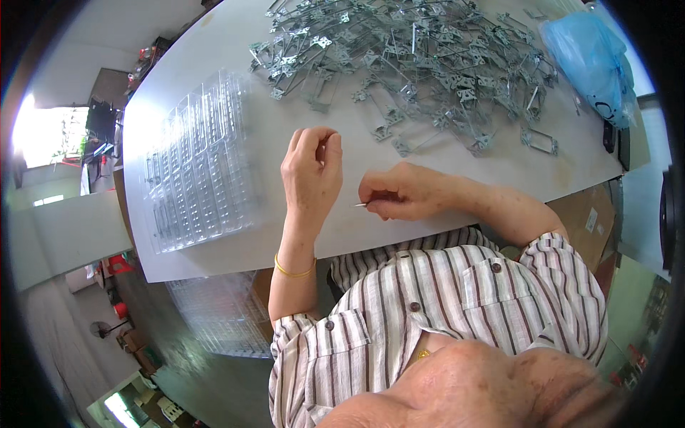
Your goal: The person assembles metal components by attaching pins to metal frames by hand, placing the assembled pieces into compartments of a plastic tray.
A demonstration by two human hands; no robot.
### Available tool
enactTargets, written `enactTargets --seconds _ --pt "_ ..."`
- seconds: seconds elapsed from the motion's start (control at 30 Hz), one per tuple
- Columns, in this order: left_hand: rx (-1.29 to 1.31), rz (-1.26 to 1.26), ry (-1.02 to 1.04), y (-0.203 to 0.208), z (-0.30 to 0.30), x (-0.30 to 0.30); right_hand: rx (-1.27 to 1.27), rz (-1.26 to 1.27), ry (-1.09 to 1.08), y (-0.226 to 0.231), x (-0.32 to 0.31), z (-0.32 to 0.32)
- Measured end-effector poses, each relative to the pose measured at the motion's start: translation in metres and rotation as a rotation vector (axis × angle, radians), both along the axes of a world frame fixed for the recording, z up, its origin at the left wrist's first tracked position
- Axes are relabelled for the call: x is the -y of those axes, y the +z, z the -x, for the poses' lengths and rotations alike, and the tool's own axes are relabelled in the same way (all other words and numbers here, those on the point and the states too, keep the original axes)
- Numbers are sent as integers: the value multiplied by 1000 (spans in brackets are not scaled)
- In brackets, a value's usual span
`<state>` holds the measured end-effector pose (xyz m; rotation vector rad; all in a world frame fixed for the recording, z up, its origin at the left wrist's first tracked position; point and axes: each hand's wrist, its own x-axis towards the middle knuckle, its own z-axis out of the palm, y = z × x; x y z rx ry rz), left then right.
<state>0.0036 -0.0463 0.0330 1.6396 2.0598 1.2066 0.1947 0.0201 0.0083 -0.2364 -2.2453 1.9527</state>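
My left hand rests on the white table, fingers curled in with nothing visible inside them. My right hand lies just beside it, pinching a thin metal pin whose tip points toward the left hand. A big heap of small grey metal frames and brackets covers the far part of the table, a little beyond both hands. A stack of clear plastic compartment trays sits left of my left hand.
A blue plastic bag lies at the far right of the table. More clear trays sit below the table's near edge at the left. A cardboard box stands at the right, beside my striped shirt.
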Motion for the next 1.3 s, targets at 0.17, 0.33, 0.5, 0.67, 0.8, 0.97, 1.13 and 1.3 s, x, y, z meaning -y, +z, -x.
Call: enactTargets --seconds 0.17,0.33,0.5,0.67,0.8,0.97,1.13,1.3 --pt "28 78 -37 -13 -4 -33 -16 -32 54 -1 0 -1" --pt "-41 114 -10 -28 -7 -69 -23 -32 47 -2 0 -1" --pt "-180 203 -14 -39 -9 -89 -28 -16 59 -1 -2 -4" --pt "-147 208 15 -47 -5 -93 -8 -12 59 2 -5 -5" --pt "-162 232 56 -43 1 -87 -29 17 52 2 -7 -6" --pt "-117 192 83 -32 7 -70 2 104 4 9 -11 -8" --pt "-18 160 41 -22 6 -55 -36 95 -150 17 -24 -12" --pt "868 238 -290 -19 2 -45 -307 64 -636 -3 -42 -9"
